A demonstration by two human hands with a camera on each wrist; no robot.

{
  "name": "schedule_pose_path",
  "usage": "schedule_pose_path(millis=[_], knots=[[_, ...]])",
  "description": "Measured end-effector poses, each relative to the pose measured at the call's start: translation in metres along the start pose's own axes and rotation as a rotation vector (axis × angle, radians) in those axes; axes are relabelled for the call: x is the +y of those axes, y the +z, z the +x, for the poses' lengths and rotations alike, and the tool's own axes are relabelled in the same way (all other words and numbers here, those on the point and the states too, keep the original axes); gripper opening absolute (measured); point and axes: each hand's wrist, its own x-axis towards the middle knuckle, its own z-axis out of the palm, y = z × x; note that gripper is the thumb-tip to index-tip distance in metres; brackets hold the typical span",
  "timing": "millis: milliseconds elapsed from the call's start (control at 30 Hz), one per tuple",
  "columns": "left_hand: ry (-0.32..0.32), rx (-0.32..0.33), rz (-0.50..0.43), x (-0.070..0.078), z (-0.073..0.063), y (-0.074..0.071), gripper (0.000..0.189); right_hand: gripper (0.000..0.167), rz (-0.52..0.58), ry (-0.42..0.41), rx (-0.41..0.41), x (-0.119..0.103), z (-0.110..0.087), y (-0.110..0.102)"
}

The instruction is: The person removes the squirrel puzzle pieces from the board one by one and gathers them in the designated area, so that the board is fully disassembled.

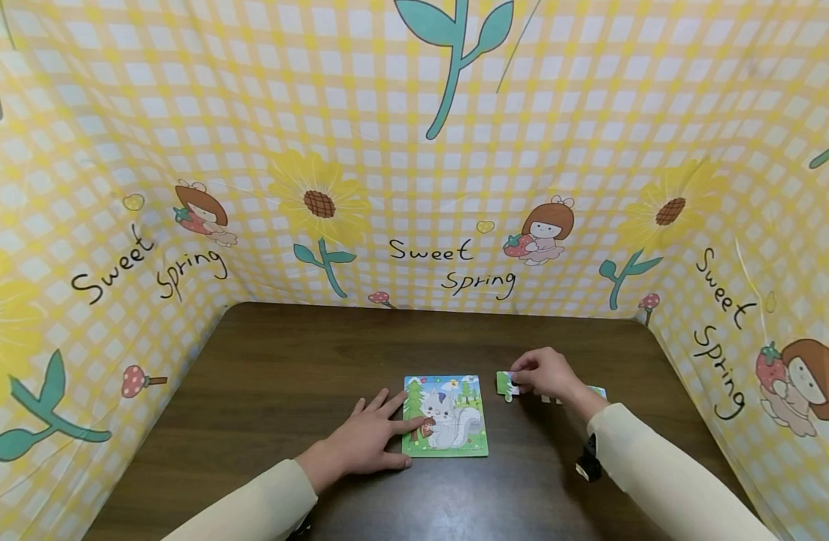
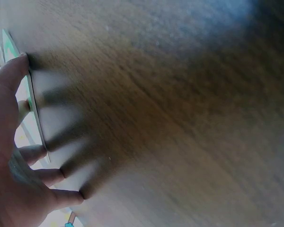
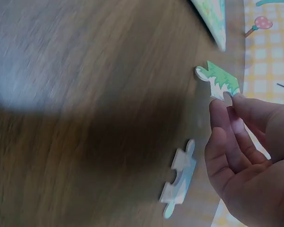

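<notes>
A square picture board (image 1: 455,442), printed with a squirrel, trees and a green border, lies flat on the table. My left hand (image 1: 363,442) rests at its left side with fingers spread, the index finger lying over the picture. In the left wrist view the fingertips (image 2: 75,196) come down along the board's edge. To the right of the board, my right hand (image 1: 548,373) pinches a green and white jigsaw piece (image 3: 223,81) between thumb and fingertips. Another jigsaw piece (image 3: 181,177), pale with some blue, lies on the table close to that hand.
A dark wooden table (image 1: 306,353) bears everything. More jigsaw piece edges (image 1: 598,391) show behind the right wrist, partly hidden by it. A yellow checked cloth (image 1: 414,188) with flowers and figures stands round the back and sides.
</notes>
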Motion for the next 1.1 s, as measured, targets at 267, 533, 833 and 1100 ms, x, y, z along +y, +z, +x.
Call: schedule_pose_path(millis=[267,533,833,1100], knots=[[-0.009,-0.003,0.002,-0.001,0.002,0.002,0.070,0.009,-0.149,-0.036,0.004,0.010,0.004,-0.005],[-0.004,-0.008,0.006,0.002,0.002,0.001,0.070,0.006,-0.278,-0.094,0.018,0.013,0.008,-0.001],[-0.011,-0.019,0.008,0.003,0.001,-0.002,0.070,0.005,-0.336,-0.101,0.029,0.014,0.008,0.003],[-0.016,-0.034,0.055,0.009,0.001,-0.012,0.070,0.005,-0.335,-0.104,0.026,0.013,0.008,0.002]])
